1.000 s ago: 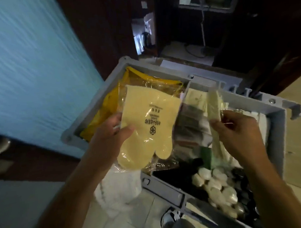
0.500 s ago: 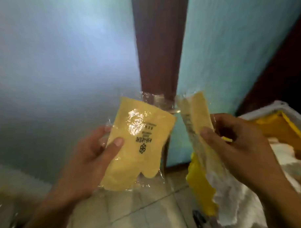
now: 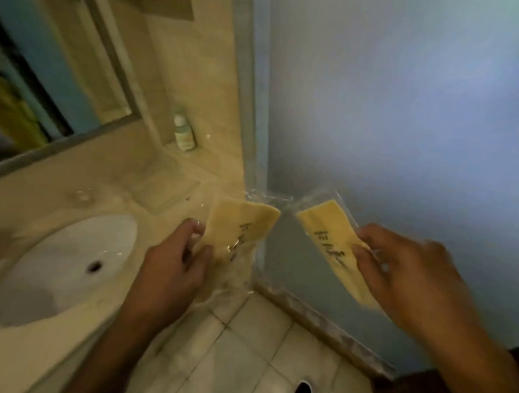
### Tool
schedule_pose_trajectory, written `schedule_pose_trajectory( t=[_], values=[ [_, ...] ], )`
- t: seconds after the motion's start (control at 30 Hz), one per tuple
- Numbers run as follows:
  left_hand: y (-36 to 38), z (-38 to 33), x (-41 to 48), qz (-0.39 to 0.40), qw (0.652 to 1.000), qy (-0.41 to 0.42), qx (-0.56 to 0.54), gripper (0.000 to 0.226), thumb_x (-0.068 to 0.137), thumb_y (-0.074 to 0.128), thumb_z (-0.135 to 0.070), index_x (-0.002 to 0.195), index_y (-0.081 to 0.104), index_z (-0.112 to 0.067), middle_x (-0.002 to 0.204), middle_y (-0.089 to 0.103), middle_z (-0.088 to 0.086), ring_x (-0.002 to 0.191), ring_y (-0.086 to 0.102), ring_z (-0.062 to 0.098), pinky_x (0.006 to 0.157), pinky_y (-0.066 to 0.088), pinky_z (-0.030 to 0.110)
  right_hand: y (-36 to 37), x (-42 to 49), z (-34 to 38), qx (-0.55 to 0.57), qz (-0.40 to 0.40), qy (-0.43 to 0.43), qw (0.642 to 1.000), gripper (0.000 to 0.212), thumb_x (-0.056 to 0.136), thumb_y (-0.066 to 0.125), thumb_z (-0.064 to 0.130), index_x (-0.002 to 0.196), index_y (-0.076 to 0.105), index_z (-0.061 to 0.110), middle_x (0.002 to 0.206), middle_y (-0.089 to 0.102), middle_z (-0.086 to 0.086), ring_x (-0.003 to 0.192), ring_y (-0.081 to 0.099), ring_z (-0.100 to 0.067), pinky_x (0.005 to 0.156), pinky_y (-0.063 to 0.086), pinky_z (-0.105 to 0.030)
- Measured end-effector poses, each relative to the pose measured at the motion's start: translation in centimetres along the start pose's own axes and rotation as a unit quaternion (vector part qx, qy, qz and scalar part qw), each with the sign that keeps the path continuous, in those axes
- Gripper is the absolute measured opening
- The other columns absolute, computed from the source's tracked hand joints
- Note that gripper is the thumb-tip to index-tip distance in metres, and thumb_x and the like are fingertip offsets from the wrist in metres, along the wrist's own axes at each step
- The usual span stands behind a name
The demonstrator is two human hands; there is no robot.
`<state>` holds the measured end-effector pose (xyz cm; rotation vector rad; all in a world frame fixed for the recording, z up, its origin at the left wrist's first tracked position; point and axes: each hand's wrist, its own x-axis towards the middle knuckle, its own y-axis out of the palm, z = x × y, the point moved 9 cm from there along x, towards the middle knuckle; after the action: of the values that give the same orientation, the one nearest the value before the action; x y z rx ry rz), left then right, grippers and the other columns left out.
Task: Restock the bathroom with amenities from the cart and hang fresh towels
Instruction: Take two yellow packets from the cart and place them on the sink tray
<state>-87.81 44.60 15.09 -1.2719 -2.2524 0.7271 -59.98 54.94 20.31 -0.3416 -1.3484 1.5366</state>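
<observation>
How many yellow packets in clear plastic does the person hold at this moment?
2. One yellow packet is pinched in the left hand, over the counter edge beside the sink. The other packet is in the right hand, before the blue wall.

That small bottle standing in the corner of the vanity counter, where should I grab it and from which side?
Probably round the body of the small bottle, below its white cap, reaching from the front over the counter. It stands upright in the corner with walls behind and to its right, so only the front and left look open.
</observation>
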Motion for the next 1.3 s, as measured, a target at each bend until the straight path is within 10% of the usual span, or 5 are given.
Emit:
schedule_pose_trajectory(
  t=[0.27,0.43,0.63,0.97,1.3],
  values=[
    [-9.9,3.7,0.6,-0.213,0.97,-0.074,0.093,0.027,0.096,0.059,-0.017,0.097,0.05,-0.042,0.08,0.059,-0.028,0.071,0.057,-0.007,0.061,0.046,0.023,8.7,10.9,5.5,0.217,-0.004,-0.093,0.972,0.009,0.096,0.065,0.02,0.105,0.068,0.019,0.076,0.064,0.014,0.05,0.054,0.014,0.048,0.037,0.002],
    [-12.7,7.4,2.1,-0.276,0.93,-0.12,0.213,0.04,0.096,0.058,-0.006,0.134,0.058,-0.018,0.1,0.074,0.015,0.086,0.07,0.038,0.07,0.044,0.036,18.2,17.2,4.0,0.152,0.064,-0.053,0.985,0.017,0.101,0.057,0.02,0.116,0.065,0.017,0.076,0.068,0.003,0.054,0.059,-0.012,0.047,0.042,-0.021],
    [-14.2,12.1,4.0,-0.33,0.908,-0.172,0.19,0.033,0.098,0.054,-0.003,0.128,0.06,-0.015,0.083,0.069,0.016,0.074,0.067,0.043,0.064,0.045,0.039,26.8,21.2,7.7,0.249,0.17,0.003,0.953,0.022,0.101,0.057,0.019,0.123,0.065,0.018,0.105,0.074,-0.003,0.09,0.071,-0.018,0.067,0.049,-0.024],
    [-20.6,24.3,11.2,-0.358,0.905,-0.197,0.118,0.023,0.1,0.052,-0.005,0.114,0.059,-0.022,0.08,0.058,-0.011,0.07,0.054,0.004,0.06,0.042,0.028,43.5,26.2,16.8,0.459,0.293,0.196,0.815,0.012,0.098,0.063,0.01,0.105,0.063,0.019,0.101,0.073,-0.005,0.083,0.074,-0.02,0.058,0.061,-0.033],
    [-25.8,34.0,21.9,-0.263,0.946,-0.158,0.106,0.026,0.104,0.046,-0.022,0.102,0.049,-0.048,0.09,0.06,-0.012,0.08,0.059,0.016,0.065,0.046,0.039,55.4,29.1,22.2,0.533,0.24,0.367,0.723,0.018,0.094,0.058,-0.002,0.102,0.063,0.013,0.11,0.07,-0.017,0.086,0.072,-0.03,0.056,0.057,-0.035]
  ],
)
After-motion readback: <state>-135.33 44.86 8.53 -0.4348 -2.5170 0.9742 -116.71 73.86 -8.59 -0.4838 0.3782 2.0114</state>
